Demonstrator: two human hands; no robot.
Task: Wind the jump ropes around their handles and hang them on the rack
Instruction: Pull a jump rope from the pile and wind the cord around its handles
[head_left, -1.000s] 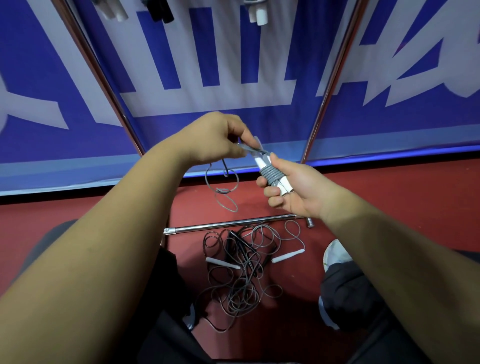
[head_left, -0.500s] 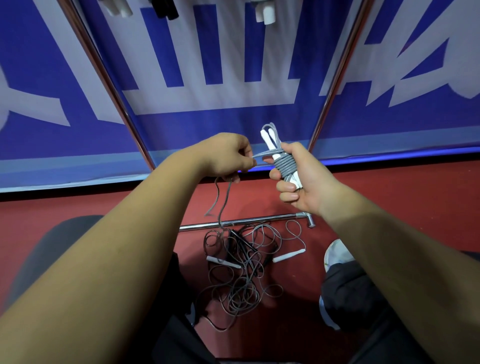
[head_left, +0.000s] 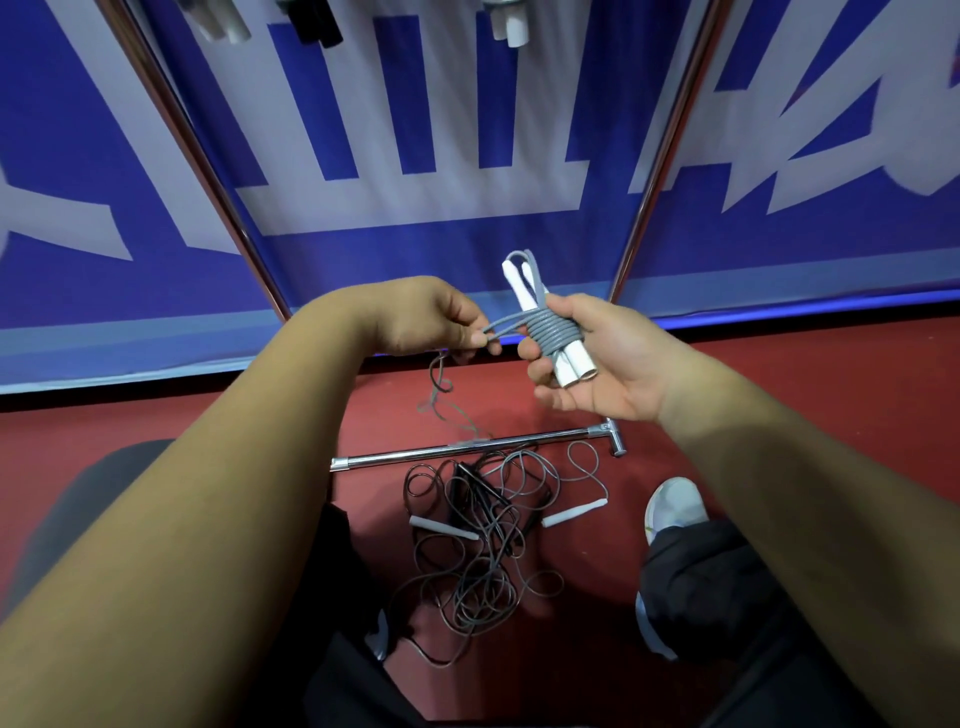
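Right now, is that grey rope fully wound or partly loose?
Partly loose: coils wrap the white handles in the right hand, but a tail runs to the left hand and dangles.

— What does the person wear?
— Black trousers (head_left: 701, 587), the cloth in soft folds. The forearms are bare right to the picture's edge, and the left hand (head_left: 431, 322) and right hand (head_left: 597, 364) are bare too.
— And on the feet?
— A white shoe (head_left: 675, 506) on the right foot. Of the left shoe (head_left: 381, 638) only a pale edge shows.
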